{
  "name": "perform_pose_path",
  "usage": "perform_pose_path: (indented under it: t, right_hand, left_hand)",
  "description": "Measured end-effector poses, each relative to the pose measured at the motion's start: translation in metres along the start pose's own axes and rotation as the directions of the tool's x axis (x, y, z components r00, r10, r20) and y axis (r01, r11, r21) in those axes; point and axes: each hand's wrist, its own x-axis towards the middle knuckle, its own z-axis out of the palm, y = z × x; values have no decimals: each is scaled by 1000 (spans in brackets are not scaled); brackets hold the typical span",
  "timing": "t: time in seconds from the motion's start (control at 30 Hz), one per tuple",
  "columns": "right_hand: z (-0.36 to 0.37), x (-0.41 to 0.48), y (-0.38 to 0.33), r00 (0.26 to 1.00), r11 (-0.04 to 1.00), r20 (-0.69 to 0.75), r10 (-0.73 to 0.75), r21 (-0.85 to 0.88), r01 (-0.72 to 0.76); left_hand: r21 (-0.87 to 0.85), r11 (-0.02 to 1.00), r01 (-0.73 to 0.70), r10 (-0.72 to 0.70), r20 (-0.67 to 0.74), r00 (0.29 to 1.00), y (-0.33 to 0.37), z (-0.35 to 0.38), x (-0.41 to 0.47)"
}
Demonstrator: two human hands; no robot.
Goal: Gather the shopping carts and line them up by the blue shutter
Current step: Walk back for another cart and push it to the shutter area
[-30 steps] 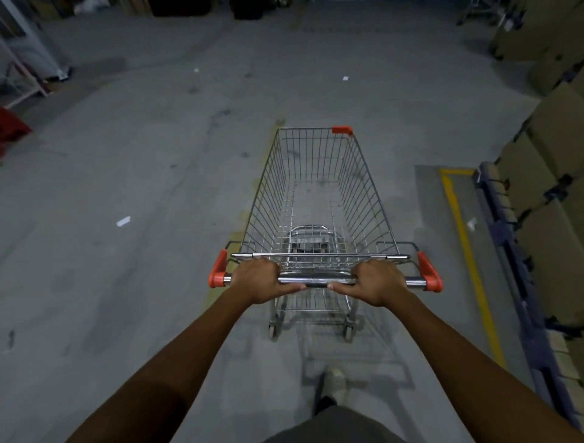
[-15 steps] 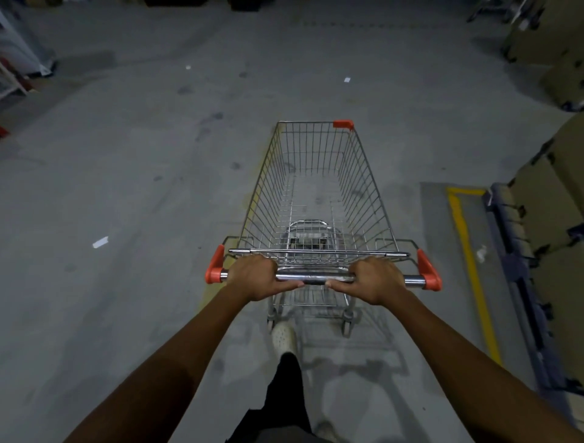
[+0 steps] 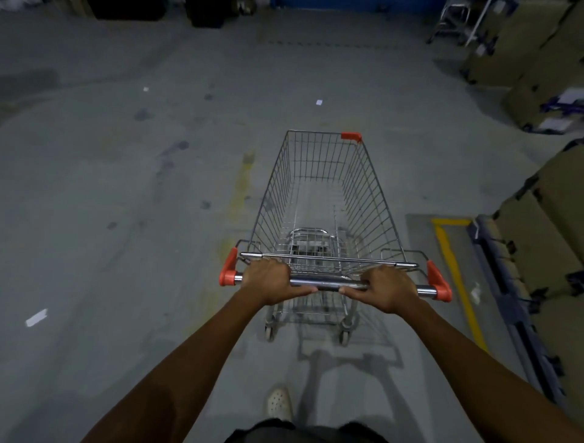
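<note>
The step in hand looks like the transport leg: one shopping cart (image 3: 328,202), basket empty, stands mid-floor with its nose toward 12 o'clock. The blue shutter (image 3: 347,3) shows only as a strip at 12 o'clock, well apart from the cart.

The left grip (image 3: 268,279) wraps the chrome handle bar (image 3: 325,282) toward its 9 o'clock end. The right grip (image 3: 387,289) wraps it toward 3 o'clock, and both thumbs point inward along the bar. Both forearms reach forward, nearly straight.

The next move probably calls for an even, straight push, steering clear of the stacked boxes (image 3: 550,221) and yellow floor line (image 3: 455,278) at 3 o'clock, then squaring the cart up at the shutter.
</note>
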Motion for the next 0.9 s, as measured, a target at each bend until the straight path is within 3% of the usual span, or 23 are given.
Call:
perform_pose_path:
  t: [0.33, 0.9]
  right_hand:
    - [-40, 161, 69, 998, 997, 21, 65, -32, -64]
    - [-110, 478, 246, 996, 997, 59, 64, -55, -61]
  left_hand:
    - [47, 995, -87, 88, -34, 996, -44, -25, 196]
    - [46, 998, -36, 37, -27, 999, -75, -99, 550]
